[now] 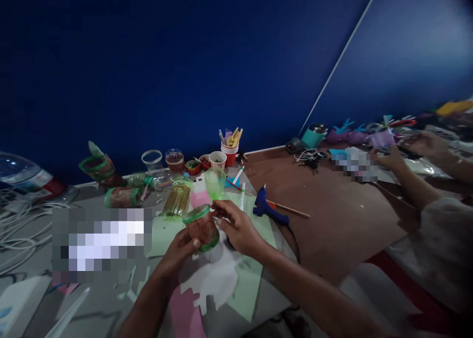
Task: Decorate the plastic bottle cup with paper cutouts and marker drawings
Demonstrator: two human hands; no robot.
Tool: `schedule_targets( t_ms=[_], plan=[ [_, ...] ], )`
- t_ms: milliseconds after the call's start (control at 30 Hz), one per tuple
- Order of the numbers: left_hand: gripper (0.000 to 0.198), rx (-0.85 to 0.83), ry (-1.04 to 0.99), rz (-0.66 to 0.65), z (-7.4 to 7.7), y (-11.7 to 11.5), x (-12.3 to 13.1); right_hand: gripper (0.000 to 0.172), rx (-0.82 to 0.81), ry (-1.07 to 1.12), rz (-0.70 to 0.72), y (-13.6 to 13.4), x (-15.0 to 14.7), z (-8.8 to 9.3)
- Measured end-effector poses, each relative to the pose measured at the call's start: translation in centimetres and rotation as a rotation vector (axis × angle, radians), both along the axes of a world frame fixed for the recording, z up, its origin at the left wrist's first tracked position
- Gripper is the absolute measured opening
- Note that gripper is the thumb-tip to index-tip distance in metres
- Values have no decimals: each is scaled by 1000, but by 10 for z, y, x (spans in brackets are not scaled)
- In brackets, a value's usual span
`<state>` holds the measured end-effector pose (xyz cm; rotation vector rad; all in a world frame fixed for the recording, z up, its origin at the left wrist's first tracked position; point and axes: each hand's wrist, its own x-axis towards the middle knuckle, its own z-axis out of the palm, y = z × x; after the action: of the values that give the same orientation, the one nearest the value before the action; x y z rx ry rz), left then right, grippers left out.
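My left hand [180, 251] is wrapped round a small brown plastic cup with green rims [202, 226], held tilted above the table. My right hand [236, 225] rests against the cup's upper right side, fingers pinched at its green rim; what they pinch is too small to name. Under the hands lie pale green paper [247, 284], a white cut-out [214, 281] and pink paper [185, 316]. A blue glue gun [266, 207] lies just right of my right hand.
Cut bottle pieces [178, 197], a green cup [215, 181] and small pots of craft bits [229, 151] stand behind the hands. White cables [18, 224] lie at far left. Another person's arms [406, 175] work at the right over coloured paper shapes.
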<state>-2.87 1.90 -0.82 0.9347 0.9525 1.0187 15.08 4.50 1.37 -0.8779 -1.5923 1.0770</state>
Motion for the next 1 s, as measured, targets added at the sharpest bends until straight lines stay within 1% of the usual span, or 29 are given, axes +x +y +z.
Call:
schedule_targets(
  t_ms=[133, 200, 300, 500, 767, 1000],
  plan=[
    [53, -21, -19, 4, -3, 2, 0, 39, -19, 111, -8, -1, -5, -7],
    [51, -23, -32, 0, -5, 3, -1, 37, -6, 131, -10, -2, -4, -9],
    [48, -38, -19, -2, -6, 3, 0, 36, 30, 118, -22, -3, -4, -10],
    [48, -52, 2, -19, -3, 3, 1, 36, 118, 69, -44, -4, -3, -10],
    [41, -14, -7, -42, -4, 2, 1, 39, 175, 65, -40, -5, -4, -11],
    [43, -24, 3, -54, -3, 1, 1, 39, 229, 13, -65, -7, -3, -9]
  ],
)
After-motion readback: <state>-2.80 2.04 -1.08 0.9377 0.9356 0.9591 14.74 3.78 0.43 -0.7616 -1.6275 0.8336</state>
